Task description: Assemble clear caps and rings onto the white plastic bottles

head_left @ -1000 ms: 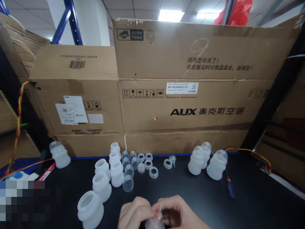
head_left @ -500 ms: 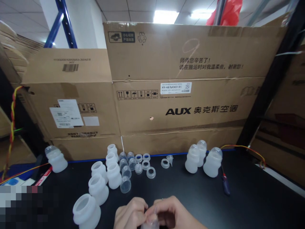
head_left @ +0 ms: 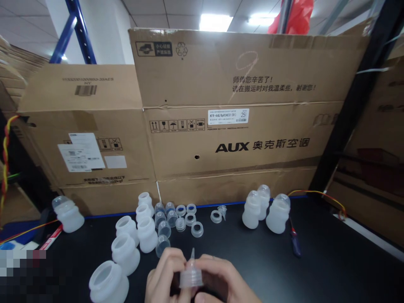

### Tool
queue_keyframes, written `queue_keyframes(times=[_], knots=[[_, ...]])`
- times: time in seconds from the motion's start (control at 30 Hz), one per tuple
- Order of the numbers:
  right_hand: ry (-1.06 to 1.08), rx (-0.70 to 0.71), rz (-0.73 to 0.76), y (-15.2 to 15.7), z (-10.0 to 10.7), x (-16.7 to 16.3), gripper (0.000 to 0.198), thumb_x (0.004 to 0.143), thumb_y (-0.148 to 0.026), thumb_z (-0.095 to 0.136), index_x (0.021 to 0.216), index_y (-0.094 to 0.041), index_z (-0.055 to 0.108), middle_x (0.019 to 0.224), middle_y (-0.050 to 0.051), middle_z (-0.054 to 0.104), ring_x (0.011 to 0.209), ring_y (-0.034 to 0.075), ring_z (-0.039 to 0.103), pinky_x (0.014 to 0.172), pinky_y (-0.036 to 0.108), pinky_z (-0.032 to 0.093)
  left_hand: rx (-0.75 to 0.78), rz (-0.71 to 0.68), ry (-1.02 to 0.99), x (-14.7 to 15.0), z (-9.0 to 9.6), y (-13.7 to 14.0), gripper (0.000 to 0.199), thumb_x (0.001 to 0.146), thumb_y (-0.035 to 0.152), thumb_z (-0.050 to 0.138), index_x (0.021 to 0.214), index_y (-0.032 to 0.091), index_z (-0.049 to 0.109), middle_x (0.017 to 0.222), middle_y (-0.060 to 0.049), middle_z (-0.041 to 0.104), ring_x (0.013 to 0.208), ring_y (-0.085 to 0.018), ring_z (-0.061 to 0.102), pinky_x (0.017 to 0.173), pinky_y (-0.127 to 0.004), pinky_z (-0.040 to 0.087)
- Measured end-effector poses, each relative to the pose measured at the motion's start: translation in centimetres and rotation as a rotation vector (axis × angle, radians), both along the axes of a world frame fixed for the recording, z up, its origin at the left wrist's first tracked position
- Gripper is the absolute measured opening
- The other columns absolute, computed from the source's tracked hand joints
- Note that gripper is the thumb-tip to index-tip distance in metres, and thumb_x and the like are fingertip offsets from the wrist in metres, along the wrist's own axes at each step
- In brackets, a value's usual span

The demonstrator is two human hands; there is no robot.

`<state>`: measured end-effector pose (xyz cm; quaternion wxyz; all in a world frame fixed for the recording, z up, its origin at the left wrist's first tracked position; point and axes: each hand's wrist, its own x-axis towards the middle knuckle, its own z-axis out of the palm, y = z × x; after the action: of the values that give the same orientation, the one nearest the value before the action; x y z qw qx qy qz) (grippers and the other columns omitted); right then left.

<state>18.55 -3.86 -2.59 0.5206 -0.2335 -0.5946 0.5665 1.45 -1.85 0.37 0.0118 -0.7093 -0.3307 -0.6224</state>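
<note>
You have the clear spouted piece (head_left: 191,276) at the near edge of the view, a little left of centre, held between your 2 hands. Your left hand (head_left: 164,277) grips it from the left, with fingers curled in around its underside; your right hand (head_left: 227,277) meets it from the right, the index finger lying across by the foot of the spout (head_left: 192,253). The grasp is made by the fingertips, and how firmly they press, you cannot tell from here.

The relation to mind is the piece's long axis: it stands close to upright, narrow tip up, wide ribbed base (head_left: 190,282) down between your fingers. Whether it leans toward or away from you is hard to judge.

Beyond the tip, on the far side and slightly right, lies the nearest loose ring (head_left: 197,229), roughly in line with the gap between your hands, so neither is clearly nearer. The nearest clear cap (head_left: 163,245) sits just beyond your left hand, which is also the closer to the 6 uncapped bottles (head_left: 125,254) on the left. The 3 capped bottles (head_left: 278,215) stand well apart, far right, on your right hand's side.
</note>
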Motion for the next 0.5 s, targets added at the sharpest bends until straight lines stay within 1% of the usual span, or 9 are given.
queue_keyframes(times=[0.03, 0.1, 0.13, 0.2, 0.23, 0.3, 0.37, 0.43, 0.5], knots=[[-0.079, 0.029, -0.092, -0.1, 0.0, 0.2, 0.045, 0.090, -0.047, 0.082, 0.131, -0.032, 0.071, 0.128, 0.009, 0.068, 0.119, 0.028, 0.067, 0.106, 0.043, 0.052, -0.024, -0.007, 0.003, 0.0, -0.4, 0.0, 0.027, 0.102, 0.028, 0.055, 0.076, 0.024, 0.049, 0.069, 0.003, 0.054, 0.048, -0.010, 0.051, 0.041, -0.021, 0.035], [-0.277, 0.104, -0.274, 0.0, 0.2, 0.7, 0.036, 0.095, -0.047, 0.076, 0.127, -0.031, 0.074, 0.122, 0.010, 0.071, 0.116, 0.029, 0.067, 0.106, 0.041, 0.052, -0.066, -0.034, 0.028, -0.2, -1.2, 0.1, 0.023, 0.103, 0.027, 0.053, 0.080, 0.025, 0.048, 0.072, 0.003, 0.054, 0.046, -0.009, 0.047, 0.042, -0.023, 0.032], [-0.383, 0.144, -0.308, 0.1, 0.4, 0.8, 0.031, 0.097, -0.045, 0.073, 0.124, -0.031, 0.076, 0.116, 0.010, 0.073, 0.111, 0.028, 0.068, 0.103, 0.039, 0.054, -0.082, -0.052, 0.044, -0.4, -1.5, 0.1, 0.022, 0.103, 0.026, 0.053, 0.082, 0.025, 0.047, 0.074, 0.003, 0.056, 0.045, -0.008, 0.045, 0.043, -0.024, 0.031], [-0.535, 0.220, -0.284, 0.4, 0.8, 1.0, 0.025, 0.099, -0.042, 0.069, 0.119, -0.030, 0.076, 0.104, 0.008, 0.075, 0.100, 0.027, 0.070, 0.094, 0.034, 0.057, -0.101, -0.082, 0.072, -0.9, -1.7, 0.1, 0.022, 0.103, 0.028, 0.053, 0.083, 0.025, 0.046, 0.078, 0.002, 0.059, 0.046, -0.008, 0.045, 0.046, -0.025, 0.033], [-0.580, 0.251, -0.257, 0.5, 1.0, 0.9, 0.023, 0.100, -0.041, 0.067, 0.118, -0.030, 0.075, 0.101, 0.007, 0.074, 0.096, 0.025, 0.071, 0.090, 0.032, 0.057, -0.104, -0.098, 0.083, -1.2, -1.6, 0.2, 0.023, 0.104, 0.031, 0.051, 0.082, 0.025, 0.046, 0.080, 0.001, 0.061, 0.048, -0.009, 0.048, 0.048, -0.026, 0.034], [-0.638, 0.298, -0.213, 0.7, 1.4, 0.5, 0.021, 0.101, -0.038, 0.063, 0.117, -0.029, 0.073, 0.098, 0.005, 0.073, 0.090, 0.022, 0.070, 0.083, 0.028, 0.056, -0.103, -0.128, 0.102, -1.9, -0.9, 0.2, 0.031, 0.105, 0.039, 0.048, 0.079, 0.024, 0.045, 0.082, -0.001, 0.062, 0.057, -0.012, 0.057, 0.052, -0.027, 0.037], [-0.660, 0.313, -0.212, 0.6, 1.8, 0.1, 0.020, 0.104, -0.037, 0.056, 0.116, -0.027, 0.069, 0.098, 0.005, 0.071, 0.088, 0.020, 0.070, 0.082, 0.026, 0.054, -0.115, -0.149, 0.123, -2.4, 0.0, 0.2, 0.036, 0.104, 0.049, 0.047, 0.079, 0.024, 0.050, 0.087, -0.003, 0.065, 0.063, -0.014, 0.061, 0.057, -0.028, 0.040], [-0.645, 0.313, -0.265, 0.6, 2.6, 0.3, 0.021, 0.108, -0.035, 0.048, 0.115, -0.026, 0.066, 0.101, 0.006, 0.071, 0.091, 0.020, 0.070, 0.084, 0.026, 0.053, -0.181, -0.222, 0.105, -2.5, 0.5, 0.0, 0.042, 0.100, 0.062, 0.048, 0.089, 0.023, 0.060, 0.095, -0.006, 0.067, 0.063, -0.015, 0.060, 0.058, -0.029, 0.044], [-0.642, 0.332, -0.297, 0.5, 3.8, 1.0, 0.022, 0.110, -0.033, 0.044, 0.116, -0.026, 0.064, 0.104, 0.006, 0.070, 0.095, 0.019, 0.069, 0.088, 0.026, 0.052, -0.313, -0.354, -0.014, -2.2, 0.6, -0.2, 0.045, 0.099, 0.067, 0.048, 0.106, 0.025, 0.064, 0.104, -0.009, 0.067, 0.062, -0.014, 0.061, 0.053, -0.026, 0.046]])
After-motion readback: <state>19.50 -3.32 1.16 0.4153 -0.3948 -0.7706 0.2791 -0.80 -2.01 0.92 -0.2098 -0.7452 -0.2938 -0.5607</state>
